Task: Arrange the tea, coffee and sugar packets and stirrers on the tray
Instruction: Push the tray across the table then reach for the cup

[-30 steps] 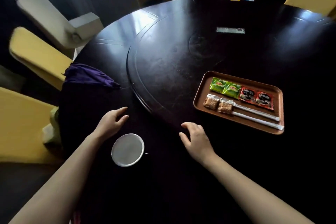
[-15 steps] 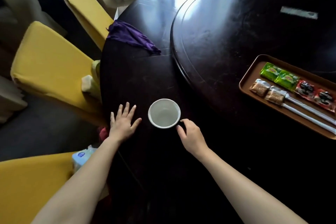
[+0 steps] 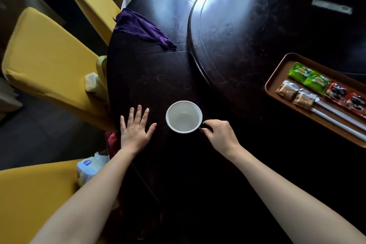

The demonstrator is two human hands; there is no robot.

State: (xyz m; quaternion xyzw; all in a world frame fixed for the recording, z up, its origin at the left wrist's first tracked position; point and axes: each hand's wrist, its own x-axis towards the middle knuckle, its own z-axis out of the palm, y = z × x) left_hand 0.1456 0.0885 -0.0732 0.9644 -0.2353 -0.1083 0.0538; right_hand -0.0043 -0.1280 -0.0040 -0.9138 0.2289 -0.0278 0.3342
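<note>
tray (image 3: 277, 73) and stirrers (image 3: 336, 123) cut off at right edge, cup handle (image 3: 204, 125) hidden

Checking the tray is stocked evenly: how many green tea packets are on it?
2. Both lie side by side in the tray's far row: one at its left end, the other touching it, next to the red packets.

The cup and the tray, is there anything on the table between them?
Only the right hand, at the cup; from there to the tray, the head view shows bare dark table.

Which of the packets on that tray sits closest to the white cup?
The brown sugar packet at the tray's left end. Its twin, the green tea packets and red coffee packets all lie farther from the cup.
</note>
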